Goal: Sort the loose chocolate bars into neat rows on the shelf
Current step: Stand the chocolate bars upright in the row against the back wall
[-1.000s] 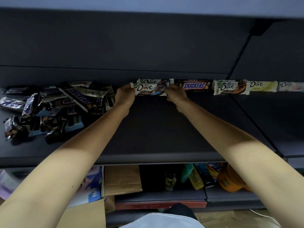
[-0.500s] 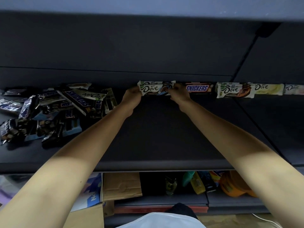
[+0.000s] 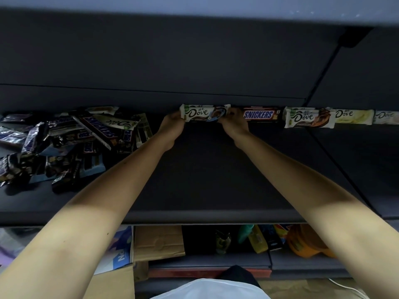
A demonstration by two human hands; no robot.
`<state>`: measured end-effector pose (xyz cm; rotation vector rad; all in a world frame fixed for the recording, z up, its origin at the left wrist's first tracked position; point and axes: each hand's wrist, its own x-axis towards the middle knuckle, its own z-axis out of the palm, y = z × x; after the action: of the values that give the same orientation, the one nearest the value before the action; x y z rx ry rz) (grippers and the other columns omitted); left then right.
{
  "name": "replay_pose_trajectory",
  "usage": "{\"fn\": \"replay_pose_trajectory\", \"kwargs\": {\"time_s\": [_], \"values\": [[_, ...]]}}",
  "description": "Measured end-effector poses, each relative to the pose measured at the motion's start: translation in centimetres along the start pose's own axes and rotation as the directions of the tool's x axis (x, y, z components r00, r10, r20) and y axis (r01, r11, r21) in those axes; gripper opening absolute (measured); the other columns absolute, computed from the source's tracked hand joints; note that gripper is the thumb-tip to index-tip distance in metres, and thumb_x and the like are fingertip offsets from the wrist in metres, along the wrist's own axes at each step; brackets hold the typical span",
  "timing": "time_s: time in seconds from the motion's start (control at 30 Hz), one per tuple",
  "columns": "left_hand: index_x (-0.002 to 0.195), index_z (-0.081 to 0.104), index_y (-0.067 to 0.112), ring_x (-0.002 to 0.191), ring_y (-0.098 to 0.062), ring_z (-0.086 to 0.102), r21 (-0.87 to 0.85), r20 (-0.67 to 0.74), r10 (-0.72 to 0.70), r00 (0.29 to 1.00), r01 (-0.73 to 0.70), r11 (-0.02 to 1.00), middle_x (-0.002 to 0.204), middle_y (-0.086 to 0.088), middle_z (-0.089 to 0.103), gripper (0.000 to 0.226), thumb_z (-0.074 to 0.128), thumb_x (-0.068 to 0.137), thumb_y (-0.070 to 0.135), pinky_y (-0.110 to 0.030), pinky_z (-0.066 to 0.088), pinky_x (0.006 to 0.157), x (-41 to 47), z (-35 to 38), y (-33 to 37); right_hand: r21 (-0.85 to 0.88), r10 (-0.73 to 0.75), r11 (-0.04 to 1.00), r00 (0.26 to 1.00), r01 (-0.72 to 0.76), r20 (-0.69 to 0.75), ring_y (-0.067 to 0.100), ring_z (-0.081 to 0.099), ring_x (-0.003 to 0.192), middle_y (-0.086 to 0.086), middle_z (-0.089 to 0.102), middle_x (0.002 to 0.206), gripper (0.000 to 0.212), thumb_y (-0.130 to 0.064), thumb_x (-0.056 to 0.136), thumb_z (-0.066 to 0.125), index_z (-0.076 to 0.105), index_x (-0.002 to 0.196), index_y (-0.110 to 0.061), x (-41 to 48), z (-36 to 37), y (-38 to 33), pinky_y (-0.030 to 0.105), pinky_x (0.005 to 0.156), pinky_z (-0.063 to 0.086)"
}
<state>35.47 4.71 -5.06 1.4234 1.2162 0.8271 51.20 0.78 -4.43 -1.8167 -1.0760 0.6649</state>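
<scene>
Both arms reach to the back of the dark shelf [image 3: 207,180]. My left hand [image 3: 172,126] grips the left end of a white Dove bar [image 3: 204,113] and my right hand [image 3: 234,124] grips its right end. The bar lies flat against the back wall, on top of another Dove bar. To its right runs a row: a Snickers bar [image 3: 260,115], a brown-and-white Dove bar [image 3: 308,118], a pale yellow Dove bar [image 3: 354,116] and one more Dove bar [image 3: 386,117]. A loose pile of chocolate bars [image 3: 64,143] lies at the left of the shelf.
A vertical divider [image 3: 323,67] separates this shelf bay from the bay on the right. Below the shelf's front edge stand cardboard pieces [image 3: 158,242], bottles and an orange package [image 3: 306,242] on a lower shelf.
Both hands have pushed the Dove bar back from slightly in front of the row until it sits on the other Dove bar against the wall.
</scene>
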Motion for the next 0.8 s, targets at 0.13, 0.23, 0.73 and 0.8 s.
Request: {"fn": "replay_pose_trajectory", "kwargs": {"time_s": [0.13, 0.23, 0.73, 0.8], "values": [[0.129, 0.049, 0.013, 0.116, -0.017, 0.047, 0.048, 0.067, -0.014, 0.998, 0.011, 0.999, 0.129, -0.004, 0.052, 0.042, 0.034, 0.091, 0.0, -0.026, 0.035, 0.099, -0.2, 0.1, 0.4, 0.002, -0.005, 1.0, 1.0, 0.005, 0.027, 0.02, 0.051, 0.11, 0.006, 0.054, 0.124, 0.036, -0.022, 0.092, 0.051, 0.048, 0.126, -0.011, -0.3, 0.0, -0.3, 0.028, 0.09, 0.044], [0.133, 0.044, 0.011, 0.114, -0.017, 0.044, 0.12, 0.092, -0.022, 0.996, 0.011, 0.993, 0.129, -0.003, 0.048, 0.044, 0.034, 0.092, -0.001, -0.024, 0.034, 0.094, -0.3, 0.2, 1.0, -0.109, -0.031, 0.993, 0.99, 0.046, 0.138, 0.018, 0.051, 0.104, 0.008, 0.055, 0.127, 0.034, -0.017, 0.092, 0.047, 0.055, 0.125, -0.016, -0.6, -0.2, -0.5, 0.023, 0.08, 0.043], [0.134, 0.045, 0.018, 0.122, -0.01, 0.043, 0.203, -0.11, 0.172, 0.979, -0.147, 0.968, 0.136, 0.004, 0.047, 0.044, 0.037, 0.094, 0.003, -0.023, 0.038, 0.098, -4.7, -5.0, 0.3, -0.08, -0.144, 0.98, 0.926, 0.183, 0.349, 0.018, 0.056, 0.108, 0.007, 0.06, 0.122, 0.025, -0.014, 0.09, 0.053, 0.063, 0.113, -0.01, -4.0, 4.2, -2.2, 0.033, 0.1, 0.046], [0.131, 0.049, 0.018, 0.117, -0.006, 0.045, 0.222, -0.146, 0.202, 0.968, -0.166, 0.961, 0.13, 0.006, 0.051, 0.039, 0.037, 0.095, 0.005, -0.022, 0.04, 0.096, -5.6, -6.8, 0.0, -0.054, -0.164, 0.979, 0.915, 0.197, 0.367, 0.022, 0.059, 0.105, 0.012, 0.063, 0.115, 0.025, -0.016, 0.09, 0.054, 0.063, 0.111, -0.005, -4.7, 5.8, -3.0, 0.035, 0.097, 0.048]]}}
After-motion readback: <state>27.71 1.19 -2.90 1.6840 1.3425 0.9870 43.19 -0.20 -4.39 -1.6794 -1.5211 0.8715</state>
